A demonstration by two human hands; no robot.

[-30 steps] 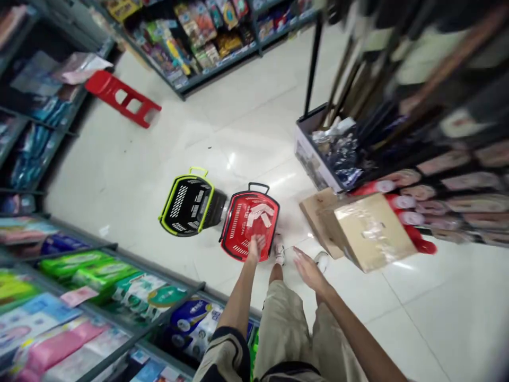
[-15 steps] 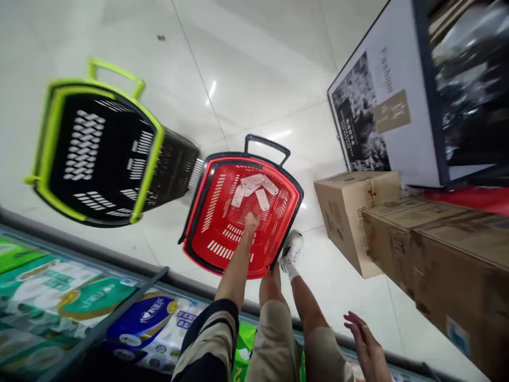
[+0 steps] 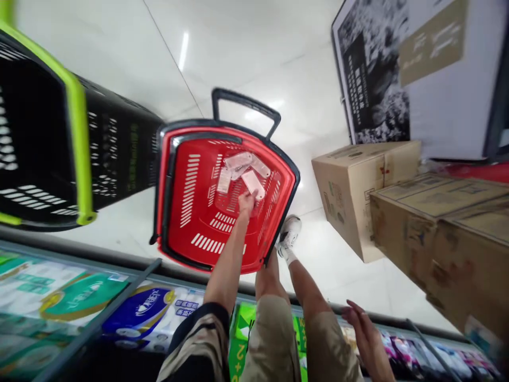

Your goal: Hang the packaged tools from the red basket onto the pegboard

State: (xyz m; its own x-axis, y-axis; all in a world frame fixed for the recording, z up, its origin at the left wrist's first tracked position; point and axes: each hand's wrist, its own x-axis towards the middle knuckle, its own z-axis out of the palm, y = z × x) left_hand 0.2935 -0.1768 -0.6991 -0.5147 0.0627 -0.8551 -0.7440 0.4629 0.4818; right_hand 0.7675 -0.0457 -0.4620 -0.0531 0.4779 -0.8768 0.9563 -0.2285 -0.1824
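Observation:
My left hand (image 3: 247, 202) reaches down into a red shopping basket (image 3: 183, 223). Its fingers are closed at the lower end of a flat, pale pinkish-white packet (image 3: 252, 182). Beside that packet, several similar clear-and-white packets (image 3: 237, 160) lie loosely on the basket floor; what is inside them is too small to make out. The basket stands on the floor in front of my legs, its dark handle (image 3: 248, 102) up on the far side. My right hand (image 3: 363, 334) hangs at the lower right with fingers apart, holding nothing.
A black basket with a lime-green rim (image 3: 77, 138) stands at the left. Cardboard boxes (image 3: 358, 196) and a large printed box (image 3: 382, 79) are on the right. Along the bottom runs a shelf with wrapped paper packs (image 3: 139, 313). My shoe (image 3: 290, 229) is close to the red basket.
My left hand has moved further into the red basket and closed on a packet, which has shifted slightly. The view has come closer, and the green-rimmed basket now sits partly outside it.

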